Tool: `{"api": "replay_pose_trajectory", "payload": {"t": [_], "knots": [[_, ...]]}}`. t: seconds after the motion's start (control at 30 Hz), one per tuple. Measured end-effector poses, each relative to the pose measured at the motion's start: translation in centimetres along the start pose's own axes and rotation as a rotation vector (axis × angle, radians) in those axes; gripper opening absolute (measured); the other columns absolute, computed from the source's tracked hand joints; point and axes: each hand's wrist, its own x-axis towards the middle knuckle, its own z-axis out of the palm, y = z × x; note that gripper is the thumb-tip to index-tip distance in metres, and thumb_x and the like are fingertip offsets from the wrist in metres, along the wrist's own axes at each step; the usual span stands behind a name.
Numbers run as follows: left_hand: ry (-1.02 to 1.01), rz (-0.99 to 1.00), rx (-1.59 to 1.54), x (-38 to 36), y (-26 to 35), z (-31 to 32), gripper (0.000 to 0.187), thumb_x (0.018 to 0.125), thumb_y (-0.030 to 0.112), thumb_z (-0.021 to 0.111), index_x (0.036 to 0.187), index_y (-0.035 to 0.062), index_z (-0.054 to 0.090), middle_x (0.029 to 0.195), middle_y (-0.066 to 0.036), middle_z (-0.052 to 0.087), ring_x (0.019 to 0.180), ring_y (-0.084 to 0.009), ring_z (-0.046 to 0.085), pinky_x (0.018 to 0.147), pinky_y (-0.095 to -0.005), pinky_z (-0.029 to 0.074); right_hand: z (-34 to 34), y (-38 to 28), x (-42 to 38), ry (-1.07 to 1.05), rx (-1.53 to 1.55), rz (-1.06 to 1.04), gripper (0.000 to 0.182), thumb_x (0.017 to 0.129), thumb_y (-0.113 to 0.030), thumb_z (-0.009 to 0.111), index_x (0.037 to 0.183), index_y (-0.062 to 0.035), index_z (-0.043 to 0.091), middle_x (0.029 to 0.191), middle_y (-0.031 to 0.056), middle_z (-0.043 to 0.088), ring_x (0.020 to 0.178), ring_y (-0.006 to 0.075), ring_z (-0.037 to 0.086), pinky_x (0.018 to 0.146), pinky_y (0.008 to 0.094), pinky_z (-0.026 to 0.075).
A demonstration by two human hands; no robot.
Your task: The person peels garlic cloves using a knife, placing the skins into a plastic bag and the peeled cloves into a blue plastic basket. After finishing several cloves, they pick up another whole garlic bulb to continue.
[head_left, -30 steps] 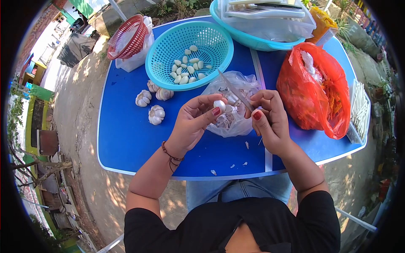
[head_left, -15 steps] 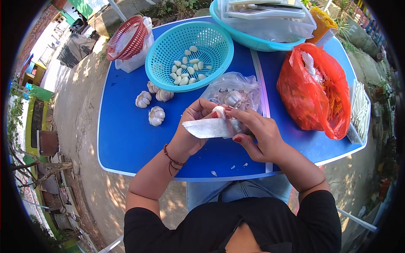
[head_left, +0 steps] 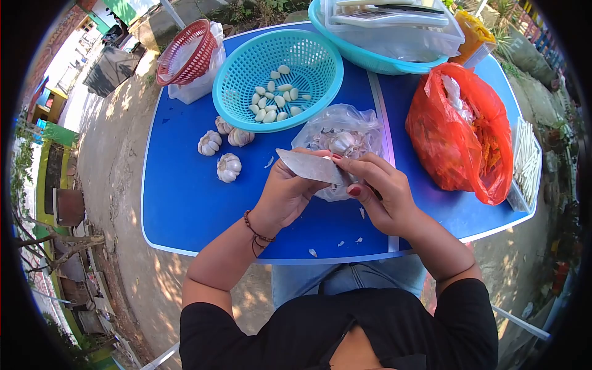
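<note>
My right hand (head_left: 382, 191) is closed on a knife (head_left: 311, 167), whose wide blade points left across my other hand. Behind the blade, my left hand (head_left: 287, 191) has its fingers closed on a garlic clove (head_left: 327, 158), mostly hidden by the knife. Just beyond both hands lies a clear plastic bag (head_left: 364, 126) with a garlic bulb (head_left: 341, 143) and skins in it. Several whole bulbs (head_left: 229, 168) rest on the blue table to the left. The turquoise basket (head_left: 237, 68) holds several peeled cloves (head_left: 270, 116).
A red plastic bag (head_left: 431, 135) and a box of white sticks (head_left: 525, 163) stand at the right. A turquoise basin (head_left: 394, 64) with plastic containers is at the back. The red basket (head_left: 197, 61) sits back left. Skin scraps (head_left: 312, 253) lie near the front edge.
The knife blade has moved up and tilted, and now covers most of the clove. My left hand has turned slightly. A skin scrap now shows on the table left of the hands.
</note>
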Motion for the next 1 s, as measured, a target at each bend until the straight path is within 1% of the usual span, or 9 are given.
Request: {"api": "replay_pose_trajectory", "payload": {"t": [0.07, 0.2, 0.33, 0.5, 0.6, 0.7, 0.77, 0.87, 1.0], "knots": [[0.005, 0.007, 0.009, 0.0, 0.2, 0.2, 0.020, 0.086, 0.007, 0.065, 0.105, 0.0050, 0.058, 0.107, -0.012, 0.063, 0.100, -0.0209, 0.064, 0.085, -0.0304, 0.055, -0.4, -0.2, 0.2, -0.034, 0.114, 0.067, 0.036, 0.086, -0.008, 0.060, 0.122, -0.0039, 0.057, 0.088, 0.0097, 0.060, 0.072, 0.0201, 0.061, 0.062, 0.0289, 0.047], [-0.036, -0.020, 0.031, 0.2, 0.7, 0.6, 0.022, 0.085, 0.007, 0.066, 0.106, 0.0030, 0.058, 0.102, -0.013, 0.064, 0.096, -0.0230, 0.066, 0.080, -0.0269, 0.057, -0.7, -0.8, 0.2, -0.039, 0.478, 0.319, 0.033, 0.093, -0.011, 0.053, 0.125, -0.0018, 0.054, 0.094, 0.0097, 0.062, 0.079, 0.0145, 0.059, 0.069, 0.0265, 0.046], [-0.102, -0.036, 0.055, 0.3, 0.8, 0.1, 0.026, 0.085, 0.007, 0.066, 0.109, 0.0023, 0.058, 0.102, -0.014, 0.064, 0.094, -0.0223, 0.066, 0.078, -0.0262, 0.057, -0.8, -0.7, 0.2, -0.018, 0.442, 0.341, 0.033, 0.095, -0.013, 0.050, 0.126, -0.0014, 0.054, 0.095, 0.0094, 0.063, 0.079, 0.0123, 0.056, 0.070, 0.0254, 0.045], [-0.102, -0.064, 0.042, 0.2, 1.4, 0.5, 0.030, 0.085, 0.005, 0.065, 0.113, 0.0006, 0.057, 0.104, -0.015, 0.063, 0.092, -0.0217, 0.067, 0.076, -0.0251, 0.058, -1.8, -0.2, 0.2, 0.075, 0.492, 0.493, 0.034, 0.096, -0.014, 0.049, 0.126, -0.0003, 0.053, 0.094, 0.0102, 0.062, 0.079, 0.0120, 0.056, 0.070, 0.0255, 0.045], [-0.080, 0.006, 0.025, 0.3, 1.2, 0.3, 0.032, 0.086, 0.004, 0.064, 0.116, 0.0000, 0.056, 0.107, -0.015, 0.063, 0.093, -0.0218, 0.066, 0.077, -0.0253, 0.058, -1.8, 0.0, 0.4, 0.074, 0.422, 0.426, 0.034, 0.096, -0.015, 0.049, 0.126, 0.0005, 0.052, 0.092, 0.0112, 0.062, 0.077, 0.0133, 0.057, 0.069, 0.0266, 0.045], [0.014, -0.035, -0.018, 0.4, 1.6, 1.1, 0.034, 0.086, 0.003, 0.063, 0.119, 0.0003, 0.055, 0.109, -0.014, 0.063, 0.095, -0.0218, 0.066, 0.078, -0.0255, 0.057, -1.1, 0.1, 0.4, 0.044, 0.278, 0.334, 0.032, 0.095, -0.016, 0.050, 0.122, 0.0014, 0.053, 0.090, 0.0121, 0.061, 0.076, 0.0151, 0.058, 0.069, 0.0278, 0.046], [0.031, -0.011, 0.016, 0.4, 1.3, 0.6, 0.037, 0.086, 0.004, 0.064, 0.121, 0.0003, 0.054, 0.109, -0.015, 0.063, 0.095, -0.0216, 0.065, 0.080, -0.0262, 0.057, -0.9, 0.3, 0.2, 0.004, 0.199, 0.306, 0.032, 0.095, -0.017, 0.052, 0.120, 0.0017, 0.052, 0.091, 0.0130, 0.061, 0.075, 0.0165, 0.059, 0.068, 0.0287, 0.047], [0.033, 0.028, 0.128, 0.3, 1.2, 0.5, 0.038, 0.084, 0.004, 0.066, 0.120, -0.0004, 0.054, 0.108, -0.015, 0.063, 0.096, -0.0205, 0.065, 0.080, -0.0272, 0.056, -0.8, 0.2, 0.1, 0.014, 0.193, 0.282, 0.032, 0.094, -0.018, 0.053, 0.120, 0.0003, 0.050, 0.089, 0.0123, 0.060, 0.074, 0.0144, 0.058, 0.068, 0.0287, 0.047], [0.043, 0.149, 0.338, 0.2, 0.9, 0.8, 0.038, 0.082, 0.003, 0.069, 0.116, -0.0018, 0.055, 0.108, -0.015, 0.063, 0.095, -0.0180, 0.065, 0.079, -0.0283, 0.056, -1.2, -0.4, 0.3, -0.097, 0.500, 0.371, 0.034, 0.095, -0.019, 0.051, 0.126, -0.0039, 0.048, 0.087, 0.0075, 0.058, 0.070, 0.0092, 0.053, 0.064, 0.0258, 0.045]]}}
